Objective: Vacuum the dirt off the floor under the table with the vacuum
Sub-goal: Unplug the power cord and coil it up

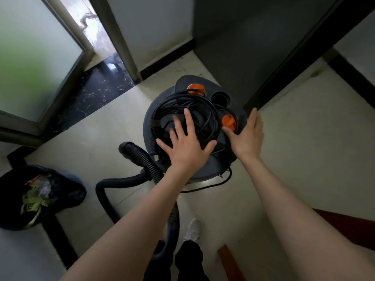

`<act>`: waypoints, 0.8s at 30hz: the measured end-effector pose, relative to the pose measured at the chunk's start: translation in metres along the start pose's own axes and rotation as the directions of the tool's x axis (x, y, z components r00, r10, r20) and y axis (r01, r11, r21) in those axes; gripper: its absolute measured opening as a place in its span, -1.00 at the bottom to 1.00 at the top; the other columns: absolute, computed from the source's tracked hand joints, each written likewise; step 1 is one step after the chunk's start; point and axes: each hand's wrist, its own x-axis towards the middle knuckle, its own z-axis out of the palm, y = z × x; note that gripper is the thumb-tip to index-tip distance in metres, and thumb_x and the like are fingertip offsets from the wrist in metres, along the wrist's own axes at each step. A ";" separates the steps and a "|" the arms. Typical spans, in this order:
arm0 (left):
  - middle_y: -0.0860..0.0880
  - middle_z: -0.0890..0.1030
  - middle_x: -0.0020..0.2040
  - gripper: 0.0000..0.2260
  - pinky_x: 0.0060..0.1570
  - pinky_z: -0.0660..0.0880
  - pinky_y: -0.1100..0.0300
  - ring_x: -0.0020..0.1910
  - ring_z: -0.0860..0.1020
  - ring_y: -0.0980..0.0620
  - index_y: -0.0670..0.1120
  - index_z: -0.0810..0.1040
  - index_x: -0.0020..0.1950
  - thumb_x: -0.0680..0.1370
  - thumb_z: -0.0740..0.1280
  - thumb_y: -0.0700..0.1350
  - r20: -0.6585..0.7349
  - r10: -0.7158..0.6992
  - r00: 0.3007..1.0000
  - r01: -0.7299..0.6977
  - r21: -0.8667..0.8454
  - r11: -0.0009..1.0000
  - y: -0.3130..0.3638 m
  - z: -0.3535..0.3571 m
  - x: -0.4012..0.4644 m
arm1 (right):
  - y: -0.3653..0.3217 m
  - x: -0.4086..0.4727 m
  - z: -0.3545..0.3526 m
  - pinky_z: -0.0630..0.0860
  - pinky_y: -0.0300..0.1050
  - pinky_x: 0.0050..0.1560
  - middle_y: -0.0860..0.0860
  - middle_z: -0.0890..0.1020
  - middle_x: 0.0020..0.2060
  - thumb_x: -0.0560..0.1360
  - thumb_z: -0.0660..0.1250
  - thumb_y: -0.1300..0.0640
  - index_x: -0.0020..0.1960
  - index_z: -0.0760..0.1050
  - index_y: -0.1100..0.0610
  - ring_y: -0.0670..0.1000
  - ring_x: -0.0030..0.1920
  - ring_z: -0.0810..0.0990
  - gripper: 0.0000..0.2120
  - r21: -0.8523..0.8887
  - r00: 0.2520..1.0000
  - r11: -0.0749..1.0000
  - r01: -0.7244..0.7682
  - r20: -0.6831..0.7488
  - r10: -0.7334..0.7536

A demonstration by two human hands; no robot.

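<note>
**Hands on the vacuum, cleaning not yet begun**

Biggest thing first: the floor (pixel 284 138), pale tile running into a corner of grey walls, with a glass door (pixel 36 63) off to the left. No table in shot, so the spot to be cleaned is somewhere out of view.

Dead centre stands the vacuum (pixel 192 128), a round dark canister parked in that corner, seen from straight above. Its hose (pixel 125 179) loops out of the near-left side and trails back toward the person's feet, lying slack on the tile. Down in the left corner, a bin (pixel 36 195) lined with a dark bag and holding scraps.

On the vacuum's lid sits the cord (pixel 182 104), a black coil piled on top, most likely stowed there for storage. It will probably have to come off and be plugged in before anything gets sucked up.

Now the hands. The left hand (pixel 188 145) lies flat on that coil, fingers straight and spread, pressing rather than gripping. The right hand (pixel 247 134) reaches to the lid's right rim, fingers extended and together, thumb just beside an orange clip (pixel 228 122); nothing is held. A second orange clip (pixel 195 89) shows at the far side
</note>
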 end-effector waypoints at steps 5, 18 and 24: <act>-0.22 0.17 0.51 -0.38 0.36 0.31 -0.14 0.47 0.21 -0.20 -0.02 0.07 0.55 0.56 0.17 0.15 -0.197 0.441 0.875 -0.402 0.212 0.891 -0.016 -0.015 -0.024 | -0.010 -0.031 0.017 -0.10 -0.06 0.50 0.12 -0.08 0.55 0.62 0.09 -0.08 0.56 -0.14 0.17 0.06 0.54 -0.13 -0.33 0.246 0.996 0.966 -0.077 -0.028 0.086; 0.03 0.06 0.56 -0.41 0.49 -0.20 -0.01 0.54 -0.11 0.06 0.00 -0.01 0.56 0.59 -0.07 0.25 0.129 0.528 0.839 -0.540 0.308 0.783 -0.019 -0.059 0.106 | -0.002 -0.010 0.059 0.04 0.25 0.45 0.39 0.09 0.46 0.61 -0.11 -0.22 0.44 0.13 0.45 0.36 0.47 -0.04 -0.24 0.033 0.967 0.996 0.085 -0.243 -0.075; 0.02 0.11 0.55 -0.40 0.51 -0.11 0.01 0.53 -0.11 0.09 -0.05 0.03 0.55 0.59 -0.07 0.24 0.015 0.448 0.894 -0.436 0.259 0.862 -0.002 -0.054 0.129 | 0.001 0.054 0.044 0.09 0.26 0.44 0.36 0.08 0.47 0.61 -0.11 -0.22 0.44 0.13 0.46 0.31 0.48 -0.09 -0.24 -0.035 0.968 0.981 0.189 -0.160 -0.193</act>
